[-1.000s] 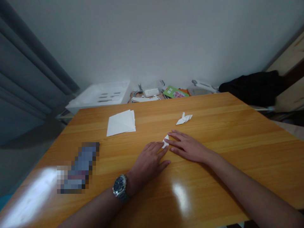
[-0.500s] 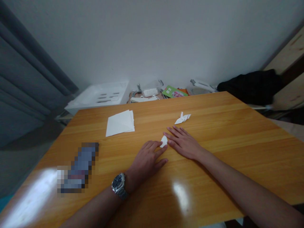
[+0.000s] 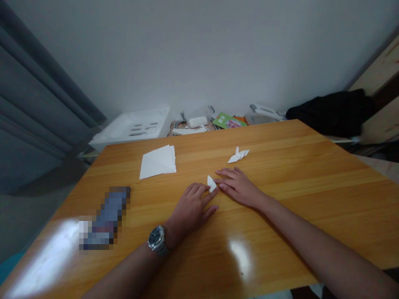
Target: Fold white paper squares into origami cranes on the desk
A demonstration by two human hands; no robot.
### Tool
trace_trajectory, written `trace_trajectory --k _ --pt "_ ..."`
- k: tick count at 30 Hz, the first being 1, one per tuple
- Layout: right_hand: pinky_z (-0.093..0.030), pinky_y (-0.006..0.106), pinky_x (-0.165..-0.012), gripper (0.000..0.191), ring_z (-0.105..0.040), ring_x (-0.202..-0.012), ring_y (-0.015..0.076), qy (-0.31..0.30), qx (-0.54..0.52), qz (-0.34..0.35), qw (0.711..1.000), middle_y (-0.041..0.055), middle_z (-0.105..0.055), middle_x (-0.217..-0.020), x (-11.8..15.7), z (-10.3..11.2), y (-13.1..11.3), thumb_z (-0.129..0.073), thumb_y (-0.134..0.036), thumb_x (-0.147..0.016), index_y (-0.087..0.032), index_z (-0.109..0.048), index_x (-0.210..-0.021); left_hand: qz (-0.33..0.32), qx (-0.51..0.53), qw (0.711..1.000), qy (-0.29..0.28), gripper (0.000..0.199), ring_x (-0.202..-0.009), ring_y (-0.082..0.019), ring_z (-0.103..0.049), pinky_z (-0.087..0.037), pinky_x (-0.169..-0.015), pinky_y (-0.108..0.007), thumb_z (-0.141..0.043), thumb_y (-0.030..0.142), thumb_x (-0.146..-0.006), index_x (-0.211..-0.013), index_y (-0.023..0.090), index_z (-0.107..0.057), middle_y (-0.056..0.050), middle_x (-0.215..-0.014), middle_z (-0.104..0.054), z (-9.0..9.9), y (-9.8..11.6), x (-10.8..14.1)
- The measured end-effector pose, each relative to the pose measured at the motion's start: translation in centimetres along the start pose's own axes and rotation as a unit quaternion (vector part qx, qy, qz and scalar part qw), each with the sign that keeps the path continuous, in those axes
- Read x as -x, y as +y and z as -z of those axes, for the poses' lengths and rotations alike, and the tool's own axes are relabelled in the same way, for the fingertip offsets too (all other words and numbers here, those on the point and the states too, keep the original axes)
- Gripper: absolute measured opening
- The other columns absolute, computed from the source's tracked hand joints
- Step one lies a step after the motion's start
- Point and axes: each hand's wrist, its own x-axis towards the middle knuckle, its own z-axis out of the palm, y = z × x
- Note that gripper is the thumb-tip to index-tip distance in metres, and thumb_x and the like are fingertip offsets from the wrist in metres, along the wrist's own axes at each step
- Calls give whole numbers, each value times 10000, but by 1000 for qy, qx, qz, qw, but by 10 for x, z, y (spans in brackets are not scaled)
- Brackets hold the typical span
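A small piece of folded white paper (image 3: pixel 211 184) lies on the wooden table between my two hands. My left hand (image 3: pixel 193 203), with a metal watch (image 3: pixel 157 238) on its wrist, holds the paper down with its fingertips along the left and lower edges; the thumb is stretched out apart. From the right side, my right hand (image 3: pixel 237 185) touches the paper's edge with a fingertip. Its other fingers are spread and lie low over the table. Beyond it sits a folded paper crane (image 3: pixel 238 155) with its wings out.
Several white paper sheets (image 3: pixel 158 162) are stacked at the back left. A blurred-out phone-like object (image 3: pixel 107 218) lies at the left. Behind the table (image 3: pixel 274 166) are a white tray (image 3: pixel 134 124), a green booklet (image 3: pixel 227 120) and a dark cloth (image 3: pixel 330 112).
The folded paper has turned and now looks narrower at its top, more pointed. My right hand's fingers have drawn together slightly; my left hand stays on the paper.
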Motion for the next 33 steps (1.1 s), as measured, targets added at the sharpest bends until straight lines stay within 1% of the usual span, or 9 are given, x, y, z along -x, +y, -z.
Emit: trace_trajectory --k 3,7,12,16,19,20,26,30,33 --pt "-265 623 -1153 317 -509 -1352 293 -6 8 4 1000 83 -606 -1432 1 -1 -2 -491 -385 -1033 -312 -701 -1258 -9 5 1000 3 509 -1184 -291 -533 -431 -1060 -502 -549 423 -985 -1466 264 -496 -118 -1308 -602 1 -1 1" --pt "-287 607 -1140 300 -526 -1331 296 7 18 1 1000 103 -630 -1396 0 -3 -6 -539 -390 -1012 -283 -718 -1227 -7 39 999 18 443 -1167 -264 -561 -435 -1065 -468 -548 383 -995 -1411 230 -536 -98 -1280 -638 1 -5 0" --pt "-340 578 -1107 241 -578 -1256 306 50 20 -12 998 102 -669 -1333 -4 -9 -13 -644 -399 -950 -264 -759 -1114 35 99 993 59 338 -1087 -243 -618 -478 -1001 -435 -543 325 -1005 -1320 210 -585 -80 -1173 -696 -3 -12 -3" --pt "-401 519 -1055 230 -615 -1183 285 70 -1 -7 997 103 -688 -1285 -7 -14 -16 -685 -411 -921 -251 -763 -1067 71 135 985 82 244 -1058 -228 -622 -501 -977 -411 -548 295 -999 -1214 215 -631 -75 -1138 -672 -7 -18 -7" --pt "-418 501 -1029 231 -620 -1157 281 78 -10 -10 997 102 -697 -1248 -8 -16 -19 -702 -402 -910 -245 -751 -1072 114 125 976 137 274 -1092 -239 -596 -509 -988 -419 -613 302 -956 -1209 200 -633 -93 -1173 -608 -12 -22 -9" --pt "-421 498 -1024 230 -618 -1153 281 81 -14 -14 997 100 -698 -1239 -8 -16 -20 -710 -397 -904 -246 -747 -1073 122 120 975 143 304 -1103 -244 -591 -508 -999 -427 -641 308 -936 -1218 195 -632 -97 -1183 -592 -14 -23 -9" --pt "-450 468 -990 263 -626 -1112 282 83 -32 -56 994 76 -710 -1188 -15 -14 -21 -782 -407 -834 -256 -742 -1045 126 130 973 143 268 -1103 -242 -592 -504 -1006 -432 -678 311 -909 -1156 207 -678 -82 -1171 -588 -21 -31 -10" --pt "-453 463 -995 298 -641 -1093 284 72 -32 -63 995 65 -720 -1168 -23 -12 -20 -816 -413 -796 -258 -753 -1042 134 140 973 123 263 -1074 -241 -604 -509 -991 -428 -684 294 -900 -1149 210 -685 -76 -1140 -610 -17 -34 -12" --pt "-461 463 -987 319 -648 -1085 284 67 -37 -63 995 70 -722 -1170 -26 -13 -19 -814 -421 -795 -256 -757 -1062 128 138 976 112 262 -1062 -240 -606 -513 -987 -421 -671 289 -909 -1156 203 -678 -77 -1122 -617 -13 -36 -13"
